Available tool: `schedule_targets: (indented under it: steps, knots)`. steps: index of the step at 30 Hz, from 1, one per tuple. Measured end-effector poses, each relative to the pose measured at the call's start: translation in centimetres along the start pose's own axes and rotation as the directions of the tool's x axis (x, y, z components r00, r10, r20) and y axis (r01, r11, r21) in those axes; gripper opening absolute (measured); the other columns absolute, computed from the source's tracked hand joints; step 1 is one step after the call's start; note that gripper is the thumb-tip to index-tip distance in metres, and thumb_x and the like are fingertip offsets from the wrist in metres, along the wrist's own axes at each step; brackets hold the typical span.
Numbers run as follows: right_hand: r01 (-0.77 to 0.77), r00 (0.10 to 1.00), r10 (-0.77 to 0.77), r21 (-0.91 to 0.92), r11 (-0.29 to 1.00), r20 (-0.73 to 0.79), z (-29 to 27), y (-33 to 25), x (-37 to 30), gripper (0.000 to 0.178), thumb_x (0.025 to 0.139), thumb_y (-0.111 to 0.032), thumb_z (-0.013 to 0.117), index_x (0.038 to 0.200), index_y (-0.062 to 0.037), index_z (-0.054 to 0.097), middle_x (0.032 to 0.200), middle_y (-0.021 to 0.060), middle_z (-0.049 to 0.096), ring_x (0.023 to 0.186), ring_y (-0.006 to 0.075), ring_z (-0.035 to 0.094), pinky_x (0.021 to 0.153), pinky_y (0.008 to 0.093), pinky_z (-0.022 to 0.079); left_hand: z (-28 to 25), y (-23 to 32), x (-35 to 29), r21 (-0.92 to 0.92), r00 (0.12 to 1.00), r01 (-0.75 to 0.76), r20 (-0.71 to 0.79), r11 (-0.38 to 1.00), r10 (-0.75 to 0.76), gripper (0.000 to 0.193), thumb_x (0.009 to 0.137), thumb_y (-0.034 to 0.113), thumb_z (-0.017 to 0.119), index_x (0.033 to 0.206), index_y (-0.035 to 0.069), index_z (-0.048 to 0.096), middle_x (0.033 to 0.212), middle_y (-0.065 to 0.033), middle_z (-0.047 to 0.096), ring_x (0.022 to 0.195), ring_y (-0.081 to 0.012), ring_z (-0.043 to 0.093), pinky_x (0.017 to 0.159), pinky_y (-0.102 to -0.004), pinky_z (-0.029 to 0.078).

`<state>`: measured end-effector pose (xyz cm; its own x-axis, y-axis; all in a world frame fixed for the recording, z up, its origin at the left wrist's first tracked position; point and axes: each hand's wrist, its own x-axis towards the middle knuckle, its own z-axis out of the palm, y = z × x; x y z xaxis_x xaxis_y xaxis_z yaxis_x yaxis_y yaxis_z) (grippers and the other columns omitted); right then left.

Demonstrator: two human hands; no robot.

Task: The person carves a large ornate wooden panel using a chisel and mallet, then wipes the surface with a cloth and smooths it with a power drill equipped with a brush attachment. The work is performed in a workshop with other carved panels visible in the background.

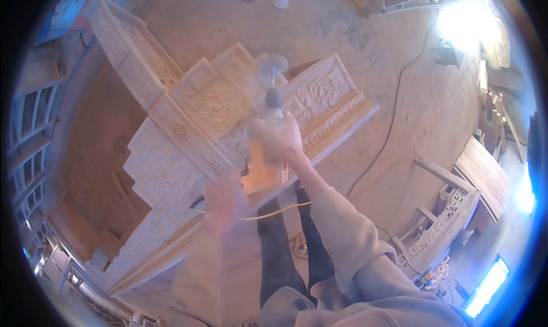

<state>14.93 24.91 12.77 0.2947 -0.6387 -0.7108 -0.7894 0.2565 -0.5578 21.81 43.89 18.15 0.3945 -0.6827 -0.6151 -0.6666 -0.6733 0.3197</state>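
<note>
My right hand (281, 135) is wrapped round the body of an orange power tool (264, 170), with a dark collar. A blurred, pale round head (272, 65) sits at its far tip, over the carved wood. Lower left, my left hand (225, 198) is smeared by motion, its fingers curled; a short dark piece sticks out at its left side, and what it grips is hidden. A yellow cord (274, 214) runs from beside that hand toward my right forearm. Beneath both hands lies a pale carved wooden furniture piece (171, 175) with stepped panels and relief scrollwork.
A dark cable (394, 127) winds across the dusty floor at right. Another carved wooden frame (442, 230) and a plank panel (482, 175) stand at the right. Wooden lattice frames (34, 155) line the left side. A bright lamp (468, 27) glares at upper right.
</note>
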Motion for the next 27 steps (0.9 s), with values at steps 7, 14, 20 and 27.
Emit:
schedule_targets:
  steps: [7,14,20,27]
  knots:
    - [0.007,1.0,-0.008,0.169,0.986,0.006,-2.7,0.6,-0.1,0.076,0.071,-0.055,0.08,0.113,0.0049,0.061,0.098,0.021,0.073,0.093,0.0348,0.073,0.084,0.0449,0.055,-1.4,2.0,1.4,0.052,0.993,-0.097,0.072,0.994,0.093,0.026,0.077,0.013,0.069,0.102,0.009,0.063,0.075,-0.0147,0.072,0.071,-0.0359,0.072,0.063,-0.0498,0.053]
    - [0.071,0.997,-0.069,0.079,0.994,-0.02,0.4,-2.1,0.1,0.079,0.07,-0.058,0.078,0.112,0.0055,0.06,0.099,0.0241,0.072,0.097,0.0361,0.071,0.086,0.0462,0.055,-2.8,0.0,0.2,0.055,0.997,0.036,0.069,0.998,-0.04,0.035,0.073,0.01,0.07,0.107,0.008,0.061,0.074,-0.0142,0.07,0.074,-0.0377,0.071,0.065,-0.0508,0.053]
    - [0.117,0.993,-0.116,-0.041,0.992,0.016,1.5,-2.7,0.7,0.09,0.067,-0.061,0.076,0.114,0.0124,0.057,0.102,0.0287,0.07,0.097,0.0405,0.07,0.087,0.0462,0.055,-2.1,-0.9,-0.1,-0.034,0.996,0.09,0.009,0.995,-0.089,0.037,0.071,0.011,0.071,0.107,0.007,0.062,0.075,-0.0132,0.071,0.076,-0.0382,0.071,0.065,-0.0502,0.052]
    - [0.19,0.982,-0.188,-0.073,0.979,0.029,1.0,-5.5,1.7,0.082,0.069,-0.061,0.076,0.102,0.013,0.062,0.09,0.0257,0.072,0.088,0.0377,0.073,0.079,0.0452,0.058,-1.7,-0.2,0.6,-0.103,0.989,0.064,-0.127,0.993,-0.077,0.042,0.068,0.011,0.072,0.11,0.008,0.065,0.078,-0.0151,0.071,0.079,-0.0393,0.07,0.072,-0.0518,0.053]
